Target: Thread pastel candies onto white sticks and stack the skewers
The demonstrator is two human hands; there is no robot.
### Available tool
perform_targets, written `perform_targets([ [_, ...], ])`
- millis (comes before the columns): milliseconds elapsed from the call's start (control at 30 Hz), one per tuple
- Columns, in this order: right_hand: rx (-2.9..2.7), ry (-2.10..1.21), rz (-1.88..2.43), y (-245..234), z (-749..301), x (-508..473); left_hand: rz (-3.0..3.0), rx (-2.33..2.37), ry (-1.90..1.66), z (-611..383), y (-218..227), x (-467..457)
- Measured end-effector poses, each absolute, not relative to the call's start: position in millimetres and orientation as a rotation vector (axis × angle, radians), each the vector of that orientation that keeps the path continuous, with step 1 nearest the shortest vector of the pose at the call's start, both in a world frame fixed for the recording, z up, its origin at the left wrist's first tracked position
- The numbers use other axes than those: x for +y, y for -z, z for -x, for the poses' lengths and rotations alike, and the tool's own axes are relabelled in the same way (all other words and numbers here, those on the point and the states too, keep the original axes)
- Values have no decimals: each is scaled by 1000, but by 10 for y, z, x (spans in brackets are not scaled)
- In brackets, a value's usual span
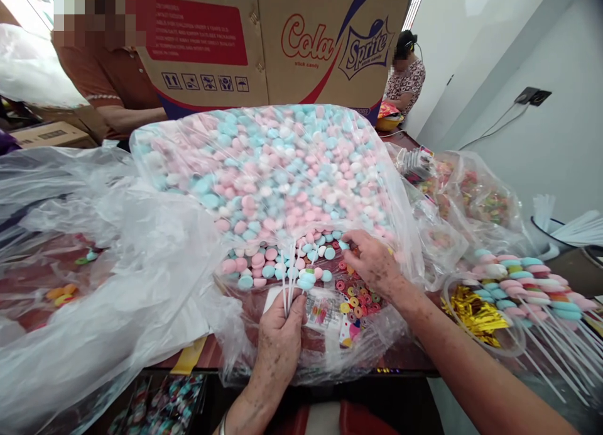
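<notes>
My left hand (282, 328) is closed around several thin white sticks (289, 278) held upright. One of them carries a pale blue marshmallow and a green ring near its top. My right hand (372, 262) reaches over the pile, its bent fingertips on a blue marshmallow (344, 244). Pink, blue and white marshmallows (271, 254) spill from a large clear plastic bag (282, 165) just beyond both hands. Below my right hand lie small colourful ring candies (360, 300). A printed card or packet (323, 309) rests beside my left hand.
To the right, finished marshmallow sticks (532, 287) lie by a clear tub of gold ties (478, 319). A dark container (560, 246) holds white sticks. Crumpled plastic (132, 253) covers the left side. Behind stands a large carton (301, 45); two people are beyond.
</notes>
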State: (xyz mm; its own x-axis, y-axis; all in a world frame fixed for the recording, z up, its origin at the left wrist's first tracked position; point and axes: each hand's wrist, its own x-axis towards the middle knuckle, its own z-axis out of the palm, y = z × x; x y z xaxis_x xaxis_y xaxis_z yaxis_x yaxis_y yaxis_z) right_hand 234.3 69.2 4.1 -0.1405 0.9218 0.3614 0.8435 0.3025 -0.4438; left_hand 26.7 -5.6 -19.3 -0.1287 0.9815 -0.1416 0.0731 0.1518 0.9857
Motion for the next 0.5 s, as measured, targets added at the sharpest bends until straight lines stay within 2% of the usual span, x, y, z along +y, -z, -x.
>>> perform_targets([
  [233, -2334, -19, 1547, 133, -2141, 790, -1138, 1430, -1143, -261, 208, -44],
  [500, -2419, 43, 1693, 111, -2110, 821, -1116, 1404, -1137, -262, 230, -43],
])
